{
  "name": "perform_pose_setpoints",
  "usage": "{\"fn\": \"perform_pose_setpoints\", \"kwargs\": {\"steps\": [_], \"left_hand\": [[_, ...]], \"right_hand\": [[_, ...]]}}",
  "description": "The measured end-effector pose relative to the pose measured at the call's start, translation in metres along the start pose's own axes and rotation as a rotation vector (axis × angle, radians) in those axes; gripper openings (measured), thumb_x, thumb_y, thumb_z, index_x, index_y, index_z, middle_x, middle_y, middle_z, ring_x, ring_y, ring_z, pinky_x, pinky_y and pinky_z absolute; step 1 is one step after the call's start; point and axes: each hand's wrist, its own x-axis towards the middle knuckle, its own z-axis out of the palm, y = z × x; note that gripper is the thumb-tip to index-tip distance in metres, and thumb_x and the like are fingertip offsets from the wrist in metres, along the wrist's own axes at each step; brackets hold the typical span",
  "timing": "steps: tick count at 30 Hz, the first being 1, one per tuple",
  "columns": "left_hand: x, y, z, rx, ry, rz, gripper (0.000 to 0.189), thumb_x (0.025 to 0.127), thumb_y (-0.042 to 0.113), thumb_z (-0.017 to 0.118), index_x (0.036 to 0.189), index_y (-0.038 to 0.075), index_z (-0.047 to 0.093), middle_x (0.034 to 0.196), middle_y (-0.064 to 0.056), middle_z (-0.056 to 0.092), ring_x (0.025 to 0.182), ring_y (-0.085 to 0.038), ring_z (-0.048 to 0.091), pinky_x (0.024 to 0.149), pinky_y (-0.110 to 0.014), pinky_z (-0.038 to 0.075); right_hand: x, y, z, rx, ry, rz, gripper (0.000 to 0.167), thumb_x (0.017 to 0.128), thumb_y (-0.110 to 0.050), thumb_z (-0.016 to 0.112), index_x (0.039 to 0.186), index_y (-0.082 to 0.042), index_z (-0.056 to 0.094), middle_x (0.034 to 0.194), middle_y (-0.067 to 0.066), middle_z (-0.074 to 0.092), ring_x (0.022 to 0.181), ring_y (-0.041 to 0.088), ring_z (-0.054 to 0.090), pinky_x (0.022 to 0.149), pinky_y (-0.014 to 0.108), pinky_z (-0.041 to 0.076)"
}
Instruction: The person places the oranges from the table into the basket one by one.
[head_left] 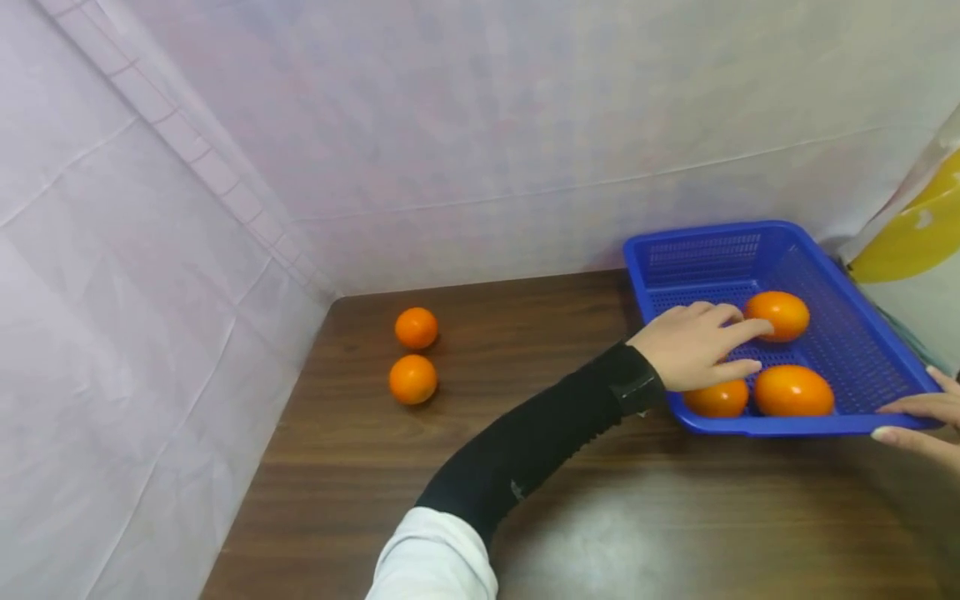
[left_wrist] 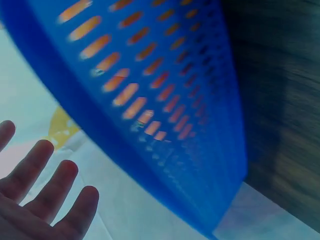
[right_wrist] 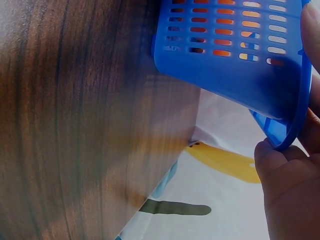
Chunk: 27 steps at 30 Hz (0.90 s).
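Though mouth-up, basket (head_left: 795, 427), long axis unclear

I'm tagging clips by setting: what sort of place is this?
Probably an indoor corner screened off for a staged activity, though that's a guess: what look like pale sheets line two sides of a brown table, which bears a basket and oranges.

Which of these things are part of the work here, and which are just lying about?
In use, it seems:
blue basket, its rim in the right hand
three oranges inside, the left hand over them

Apparently just lying about:
two oranges on the table, untouched, though they may belong too
yellow shape at the right edge
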Motion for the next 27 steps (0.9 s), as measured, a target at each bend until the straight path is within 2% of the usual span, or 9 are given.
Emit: {"fn": "perform_pose_setpoints", "kwargs": {"steps": [5,8,9,12,14,18,21,24,27], "left_hand": [[-0.016,-0.011,0.010,-0.031,0.039,0.010,0.057,0.104,0.061,0.034,0.157,0.040,0.030,0.153,0.010,0.046,0.141,-0.010,0.043,0.118,-0.023,0.033],[-0.033,-0.019,0.015,-0.081,0.080,0.028,0.057,0.105,0.058,0.035,0.156,0.035,0.035,0.154,0.006,0.046,0.144,-0.012,0.040,0.123,-0.025,0.026],[-0.039,-0.022,0.017,-0.096,0.101,0.037,0.056,0.105,0.057,0.037,0.155,0.033,0.037,0.154,0.004,0.047,0.144,-0.013,0.040,0.123,-0.025,0.025],[-0.063,-0.034,0.026,-0.135,0.167,0.046,0.053,0.105,0.053,0.041,0.152,0.028,0.044,0.150,0.000,0.050,0.141,-0.015,0.044,0.122,-0.026,0.028],[-0.079,-0.044,0.034,-0.160,0.209,0.035,0.051,0.105,0.051,0.044,0.150,0.027,0.046,0.145,-0.001,0.053,0.138,-0.016,0.047,0.120,-0.028,0.033],[-0.114,-0.068,0.050,-0.208,0.244,-0.041,0.048,0.105,0.049,0.046,0.148,0.027,0.047,0.142,-0.001,0.054,0.135,-0.017,0.049,0.117,-0.031,0.039],[-0.137,-0.083,0.061,-0.238,0.246,-0.121,0.048,0.105,0.049,0.046,0.148,0.027,0.047,0.143,-0.002,0.053,0.136,-0.019,0.049,0.115,-0.035,0.042],[-0.153,-0.093,0.069,-0.257,0.245,-0.179,0.049,0.105,0.050,0.045,0.148,0.026,0.046,0.144,-0.003,0.051,0.137,-0.021,0.048,0.114,-0.038,0.043],[-0.164,-0.098,0.075,-0.264,0.241,-0.218,0.050,0.106,0.051,0.043,0.149,0.026,0.046,0.146,-0.003,0.050,0.138,-0.022,0.047,0.115,-0.040,0.043]], "right_hand": [[-0.002,0.002,-0.002,-0.023,-0.019,0.039,0.056,0.075,0.002,0.083,0.094,-0.048,0.068,0.106,-0.059,0.036,0.134,-0.024,0.021,0.126,0.026,-0.004],[0.000,0.000,0.000,-0.006,0.004,-0.002,0.059,0.070,0.008,0.082,0.094,-0.045,0.069,0.104,-0.057,0.043,0.129,-0.026,0.030,0.124,0.019,0.001],[0.001,-0.002,0.001,0.005,0.014,-0.020,0.054,0.068,0.010,0.082,0.092,-0.038,0.071,0.103,-0.056,0.046,0.125,-0.026,0.034,0.123,0.016,0.004],[0.002,-0.005,0.003,0.035,0.043,-0.050,0.048,0.063,0.016,0.080,0.087,-0.025,0.074,0.100,-0.052,0.054,0.119,-0.025,0.041,0.121,0.013,0.009],[0.001,-0.005,0.002,0.033,0.042,-0.032,0.051,0.064,0.015,0.079,0.088,-0.029,0.074,0.101,-0.053,0.052,0.123,-0.025,0.038,0.123,0.015,0.007],[-0.001,-0.001,0.004,0.034,0.028,-0.020,0.065,0.066,0.015,0.078,0.094,-0.043,0.070,0.102,-0.055,0.049,0.126,-0.024,0.035,0.125,0.020,0.003],[0.000,0.000,0.003,0.012,0.012,-0.014,0.075,0.069,0.011,0.079,0.100,-0.055,0.065,0.104,-0.058,0.046,0.123,-0.028,0.035,0.124,0.017,0.002],[0.002,-0.002,0.002,-0.002,0.006,-0.009,0.079,0.070,0.007,0.082,0.102,-0.062,0.060,0.104,-0.058,0.046,0.113,-0.035,0.035,0.121,0.010,0.004],[0.005,-0.005,0.002,0.007,0.007,-0.023,0.082,0.068,0.009,0.081,0.101,-0.062,0.060,0.102,-0.056,0.049,0.104,-0.037,0.040,0.119,0.007,0.007]]}}
